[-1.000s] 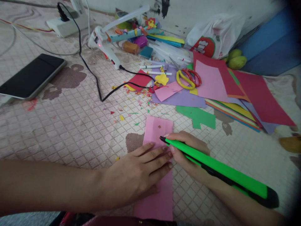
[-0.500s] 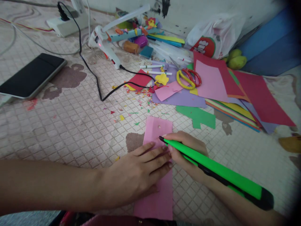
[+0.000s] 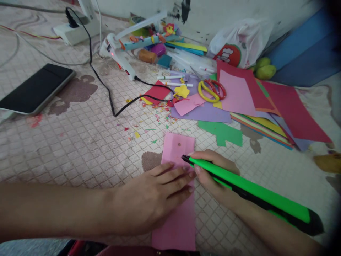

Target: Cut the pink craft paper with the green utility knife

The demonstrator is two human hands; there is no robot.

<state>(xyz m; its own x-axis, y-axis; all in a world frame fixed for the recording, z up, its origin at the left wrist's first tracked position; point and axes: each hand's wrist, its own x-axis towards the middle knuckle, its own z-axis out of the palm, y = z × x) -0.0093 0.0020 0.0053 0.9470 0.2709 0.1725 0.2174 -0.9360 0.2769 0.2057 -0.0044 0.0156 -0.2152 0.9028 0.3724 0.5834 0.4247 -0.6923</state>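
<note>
Green cutter [image 3: 250, 188] has swung its butt rightward since last frame. Head view: right hand [image 3: 213, 186] grips it, tip over pink paper strip [image 3: 177, 227], lower centre of frame; left hand [image 3: 157, 193] lies flat on strip, fingers slightly apart.

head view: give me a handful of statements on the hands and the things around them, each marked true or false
1. The right hand holds a green-and-black tool. True.
2. The left hand is raised clear of the pink strip. False: it rests on it.
3. A small round spot shows near the strip's far end. True.
4. The phone lies right of the strip. False: it lies left.
5. A white bag sits beside green fruit. True.
</note>
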